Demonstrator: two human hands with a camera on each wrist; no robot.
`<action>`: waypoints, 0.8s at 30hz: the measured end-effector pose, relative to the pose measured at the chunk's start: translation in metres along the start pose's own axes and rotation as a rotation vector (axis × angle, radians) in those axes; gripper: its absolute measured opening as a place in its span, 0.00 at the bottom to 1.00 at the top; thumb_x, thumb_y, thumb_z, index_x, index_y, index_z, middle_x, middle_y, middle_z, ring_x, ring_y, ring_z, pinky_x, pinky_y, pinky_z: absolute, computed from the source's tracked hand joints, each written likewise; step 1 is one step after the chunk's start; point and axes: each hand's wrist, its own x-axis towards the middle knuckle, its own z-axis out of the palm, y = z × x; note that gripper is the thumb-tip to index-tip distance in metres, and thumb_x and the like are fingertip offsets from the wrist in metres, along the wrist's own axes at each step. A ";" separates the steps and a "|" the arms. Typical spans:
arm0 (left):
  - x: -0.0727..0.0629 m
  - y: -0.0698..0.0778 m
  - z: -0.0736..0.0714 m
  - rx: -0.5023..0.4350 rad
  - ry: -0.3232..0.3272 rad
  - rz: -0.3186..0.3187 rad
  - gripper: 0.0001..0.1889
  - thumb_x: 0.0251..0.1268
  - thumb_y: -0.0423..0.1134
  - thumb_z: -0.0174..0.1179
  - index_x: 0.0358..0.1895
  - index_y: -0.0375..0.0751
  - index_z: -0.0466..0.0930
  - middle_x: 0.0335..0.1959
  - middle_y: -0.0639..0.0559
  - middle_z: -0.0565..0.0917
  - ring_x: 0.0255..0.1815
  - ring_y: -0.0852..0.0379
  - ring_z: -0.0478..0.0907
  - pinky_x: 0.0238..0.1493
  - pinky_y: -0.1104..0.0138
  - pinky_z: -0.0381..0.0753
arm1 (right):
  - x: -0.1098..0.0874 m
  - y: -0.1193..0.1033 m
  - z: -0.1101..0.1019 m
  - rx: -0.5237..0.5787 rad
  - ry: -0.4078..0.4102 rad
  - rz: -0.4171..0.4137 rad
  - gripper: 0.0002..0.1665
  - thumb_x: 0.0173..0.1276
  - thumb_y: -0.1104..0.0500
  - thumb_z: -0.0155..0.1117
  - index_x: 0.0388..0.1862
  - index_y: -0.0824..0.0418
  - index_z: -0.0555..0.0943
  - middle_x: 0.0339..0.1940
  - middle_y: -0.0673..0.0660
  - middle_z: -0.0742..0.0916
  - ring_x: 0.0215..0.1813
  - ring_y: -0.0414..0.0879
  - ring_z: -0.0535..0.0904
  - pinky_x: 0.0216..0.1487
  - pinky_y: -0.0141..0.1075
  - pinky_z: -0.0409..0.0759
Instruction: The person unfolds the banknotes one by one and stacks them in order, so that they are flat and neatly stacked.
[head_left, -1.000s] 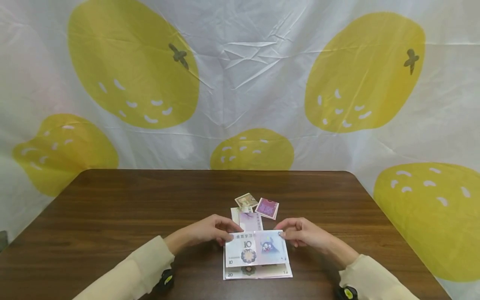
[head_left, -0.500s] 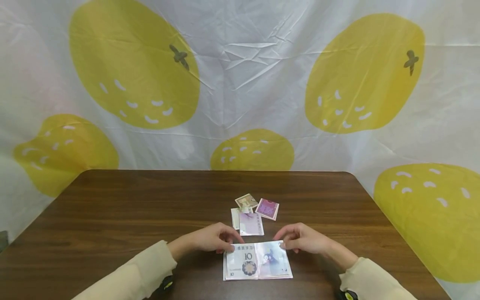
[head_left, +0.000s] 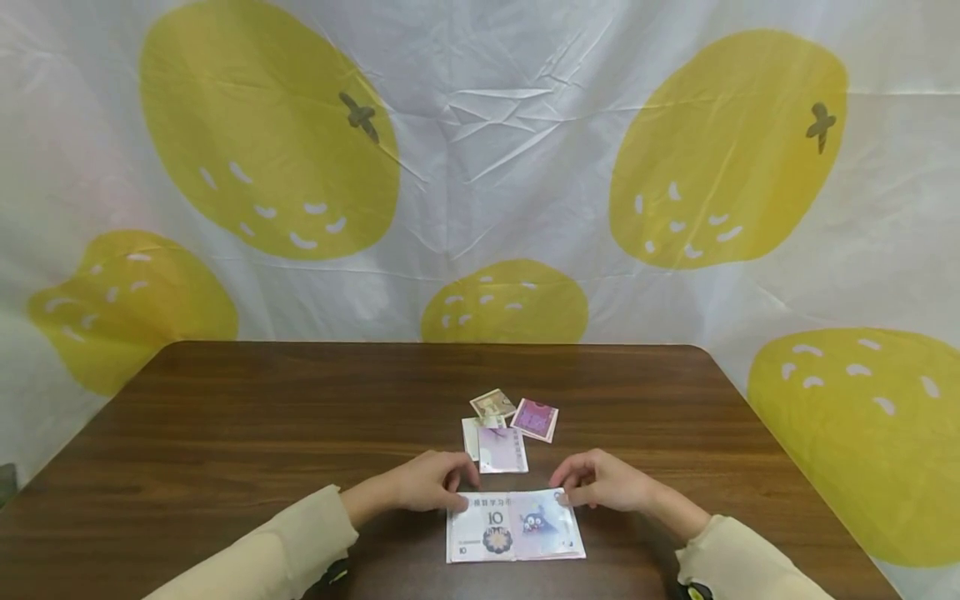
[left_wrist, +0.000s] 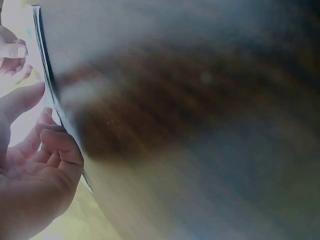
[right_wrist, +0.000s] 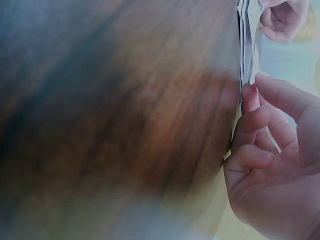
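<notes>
A play banknote marked 10, with a blue cartoon monster at its right side, lies flat on a squared-up stack near the table's front. My left hand holds its upper left corner, thumb on top and fingers curled at the far edge. The upper right corner is pinched by my right hand. From the right wrist view, the stack appears edge-on as several thin layers, right at the thumb and forefinger of the right hand. The left wrist view shows the left hand beside the stack's edge.
Just beyond the stack lie a pale purple note, partly over a whitish one. Farther back are a small brown-yellow note and a magenta note. A fruit-printed curtain hangs behind the brown table.
The 10 note has come down toward me onto the stack, covering the 20 note beneath it. Both hands have moved slightly nearer with it, uncovering the pale purple note.
</notes>
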 end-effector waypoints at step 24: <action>0.016 -0.009 -0.012 0.033 0.239 -0.017 0.11 0.51 0.33 0.61 0.38 0.35 0.72 0.18 0.59 0.69 0.18 0.65 0.65 0.22 0.71 0.66 | 0.014 -0.007 -0.012 -0.081 0.195 0.046 0.12 0.57 0.63 0.62 0.38 0.69 0.77 0.21 0.53 0.78 0.21 0.43 0.70 0.19 0.33 0.69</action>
